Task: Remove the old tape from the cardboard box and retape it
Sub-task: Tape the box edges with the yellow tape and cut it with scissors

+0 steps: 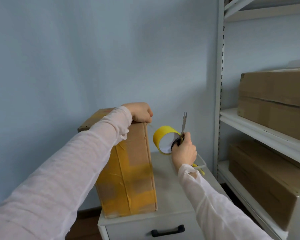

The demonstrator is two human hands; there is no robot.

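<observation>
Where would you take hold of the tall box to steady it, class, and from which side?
Grip the top edge from above. The box stands on end on the cabinet, tall and narrow, so it may tip easily and is best held high. The left hand grips there; the right hand holds scissors and tape roll.

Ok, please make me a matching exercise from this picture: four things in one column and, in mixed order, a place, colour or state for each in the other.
Column A
1. tape roll
2. scissors
3. cardboard box
4. drawer handle

Column B
a. stands upright on the grey cabinet
b. black, on the cabinet front
c. yellow outside, white inside
d. blades point up

Pairs: 1-c, 2-d, 3-a, 4-b
</observation>
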